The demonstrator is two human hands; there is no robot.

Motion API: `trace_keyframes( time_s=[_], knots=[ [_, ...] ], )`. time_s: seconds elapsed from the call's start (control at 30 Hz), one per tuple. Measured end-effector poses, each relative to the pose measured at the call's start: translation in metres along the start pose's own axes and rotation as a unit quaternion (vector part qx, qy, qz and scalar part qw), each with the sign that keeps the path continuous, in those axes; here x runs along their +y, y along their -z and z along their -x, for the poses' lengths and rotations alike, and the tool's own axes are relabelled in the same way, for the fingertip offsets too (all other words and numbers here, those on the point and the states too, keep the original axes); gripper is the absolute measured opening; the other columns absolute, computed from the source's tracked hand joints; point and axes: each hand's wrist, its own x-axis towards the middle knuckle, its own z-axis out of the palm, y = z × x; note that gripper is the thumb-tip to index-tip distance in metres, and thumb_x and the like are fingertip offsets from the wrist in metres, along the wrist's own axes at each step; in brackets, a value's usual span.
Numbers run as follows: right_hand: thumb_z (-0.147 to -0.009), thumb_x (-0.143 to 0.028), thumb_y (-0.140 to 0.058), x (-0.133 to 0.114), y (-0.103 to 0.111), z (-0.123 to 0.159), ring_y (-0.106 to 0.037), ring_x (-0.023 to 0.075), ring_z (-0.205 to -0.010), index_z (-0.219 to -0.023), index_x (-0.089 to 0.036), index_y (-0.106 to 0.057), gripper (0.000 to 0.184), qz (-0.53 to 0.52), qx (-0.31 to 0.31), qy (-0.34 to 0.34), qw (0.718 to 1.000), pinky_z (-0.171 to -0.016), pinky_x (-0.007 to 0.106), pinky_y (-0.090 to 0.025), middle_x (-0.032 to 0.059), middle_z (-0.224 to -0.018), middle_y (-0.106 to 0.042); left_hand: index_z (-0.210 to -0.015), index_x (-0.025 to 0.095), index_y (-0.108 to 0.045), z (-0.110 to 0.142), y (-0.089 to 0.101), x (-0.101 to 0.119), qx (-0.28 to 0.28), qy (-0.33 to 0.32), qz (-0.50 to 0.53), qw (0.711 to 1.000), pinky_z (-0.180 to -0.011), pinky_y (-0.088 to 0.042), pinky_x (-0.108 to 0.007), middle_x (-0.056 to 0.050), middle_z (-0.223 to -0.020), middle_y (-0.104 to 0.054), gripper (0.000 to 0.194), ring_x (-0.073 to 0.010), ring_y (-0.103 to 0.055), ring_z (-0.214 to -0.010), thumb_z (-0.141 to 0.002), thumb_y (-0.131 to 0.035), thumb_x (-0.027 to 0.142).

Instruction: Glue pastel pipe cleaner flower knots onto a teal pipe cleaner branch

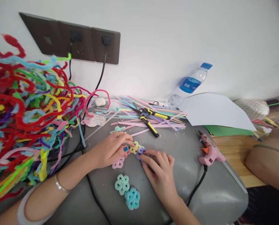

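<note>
Head view: both hands are at work over a grey surface (181,147), on a cluster of small fuzzy looped flowers. The cluster lies mid-scene, between the hands.

Left hand (113,150): palm down, fingers bent and lying close together, tips at the yellow flower (135,147); thumb on the pink piece (118,162), which lies partly under the hand. Cannot tell whether thumb and fingers are clamped.

Right hand (163,173): index finger and thumb brought together on the purple flower (141,152), which sits just beside the yellow one; remaining fingers curled, free of the work.

Near side: a green flower (122,184) and, just right of it and nearer, a blue flower (132,198). A mint piece (117,129) shows beyond the left hand.

Far side: straight fuzzy sticks (163,122) in a loose spread, pliers (141,112) on top with handles apart. White case (100,102) to their left; water bottle (191,84) at the wall, to the right.

Left: large tangled heap of coloured fuzzy sticks (36,115). Right: pink glue gun (211,152) on the surface, its black cord running toward the near side; white paper (216,111) farther off, partly over a green sheet (226,130)
</note>
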Motion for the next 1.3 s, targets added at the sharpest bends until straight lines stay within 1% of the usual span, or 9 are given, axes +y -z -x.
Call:
trace_keyframes(
  time_s=[0.3, 0.43, 0.53, 0.6, 0.7, 0.9, 1.0, 1.17, 1.3],
  knots=[
    [-0.091, -0.011, -0.052, 0.000, 0.001, 0.002, -0.058, 0.0221, -0.091, -0.110, -0.025, -0.067, 0.028, -0.028, -0.026, -0.007, 0.999, -0.078, 0.039, -0.032, 0.0058, -0.105, -0.066, -0.123, 0.020, -0.054, 0.000, 0.001, 0.003, -0.007, -0.004, -0.045, 0.999, -0.102, -0.047, -0.037, -0.008, -0.122, -0.067, 0.031, -0.0222, -0.055, -0.119, -0.098, -0.038, 0.012],
    [-0.087, -0.011, -0.050, 0.002, 0.001, 0.003, -0.057, 0.0227, -0.091, -0.114, -0.024, -0.066, 0.034, -0.044, -0.033, -0.003, 0.999, -0.079, 0.040, -0.032, 0.0064, -0.107, -0.064, -0.124, 0.022, -0.055, 0.002, 0.009, -0.001, -0.008, 0.003, -0.043, 0.999, -0.101, -0.048, -0.036, -0.007, -0.120, -0.066, 0.032, -0.0216, -0.055, -0.118, -0.098, -0.039, 0.012],
    [-0.087, -0.009, -0.049, 0.003, 0.000, 0.004, -0.057, 0.0219, -0.090, -0.113, -0.025, -0.065, 0.035, -0.050, -0.027, -0.005, 0.998, -0.079, 0.040, -0.032, 0.0062, -0.107, -0.064, -0.114, 0.023, -0.060, 0.008, 0.024, -0.004, -0.003, 0.023, -0.052, 0.998, -0.099, -0.047, -0.033, -0.005, -0.110, -0.066, 0.022, -0.0207, -0.058, -0.111, -0.096, -0.050, 0.014],
    [-0.088, -0.008, -0.048, 0.003, 0.000, 0.003, -0.057, 0.0218, -0.090, -0.112, -0.025, -0.065, 0.034, -0.051, -0.021, -0.007, 0.998, -0.079, 0.040, -0.032, 0.0060, -0.106, -0.064, -0.103, 0.023, -0.064, 0.014, 0.035, -0.003, -0.020, 0.031, -0.054, 0.998, -0.095, -0.046, -0.031, -0.003, -0.103, -0.065, 0.012, -0.0200, -0.059, -0.105, -0.093, -0.061, 0.018],
    [-0.088, -0.007, -0.049, 0.002, -0.001, 0.003, -0.058, 0.0218, -0.091, -0.110, -0.025, -0.065, 0.033, -0.050, -0.012, -0.010, 0.999, -0.080, 0.040, -0.033, 0.0056, -0.104, -0.065, -0.097, 0.024, -0.066, 0.022, 0.042, 0.003, -0.055, 0.033, -0.053, 0.997, -0.088, -0.047, -0.028, -0.001, -0.099, -0.062, 0.014, -0.0188, -0.058, -0.099, -0.086, -0.073, 0.020],
    [-0.088, -0.007, -0.049, 0.002, -0.002, 0.002, -0.059, 0.0215, -0.091, -0.108, -0.026, -0.066, 0.033, -0.051, -0.003, -0.016, 0.999, -0.080, 0.040, -0.033, 0.0055, -0.103, -0.065, -0.093, 0.024, -0.067, 0.026, 0.028, 0.013, -0.085, 0.014, -0.074, 0.994, -0.086, -0.047, -0.026, 0.000, -0.093, -0.063, 0.011, -0.0165, -0.059, -0.094, -0.089, -0.070, 0.014],
    [-0.090, -0.007, -0.048, 0.002, -0.002, 0.001, -0.059, 0.0208, -0.090, -0.107, -0.026, -0.067, 0.031, -0.055, 0.003, -0.014, 0.998, -0.080, 0.039, -0.033, 0.0056, -0.102, -0.066, -0.091, 0.023, -0.066, 0.028, 0.021, 0.014, -0.077, 0.016, -0.093, 0.993, -0.084, -0.047, -0.027, 0.000, -0.094, -0.063, 0.011, -0.0159, -0.060, -0.090, -0.091, -0.066, 0.011],
    [-0.090, -0.007, -0.049, 0.001, 0.001, 0.000, -0.058, 0.0204, -0.090, -0.107, -0.025, -0.067, 0.030, -0.060, -0.007, -0.012, 0.998, -0.080, 0.039, -0.033, 0.0055, -0.103, -0.065, -0.092, 0.023, -0.064, 0.039, 0.014, 0.017, -0.039, 0.050, -0.126, 0.990, -0.085, -0.046, -0.031, -0.002, -0.100, -0.062, 0.013, -0.0194, -0.059, -0.094, -0.092, -0.062, 0.011],
    [-0.092, -0.009, -0.053, -0.005, 0.006, -0.008, -0.058, 0.0193, -0.087, -0.104, -0.024, -0.066, 0.024, -0.063, 0.011, -0.008, 0.998, -0.078, 0.038, -0.033, 0.0049, -0.101, -0.065, -0.092, 0.022, -0.061, 0.047, 0.004, 0.021, 0.039, 0.105, -0.103, 0.988, -0.081, -0.049, -0.029, -0.002, -0.093, -0.065, 0.011, -0.0188, -0.062, -0.090, -0.094, -0.056, 0.013]
  ],
)
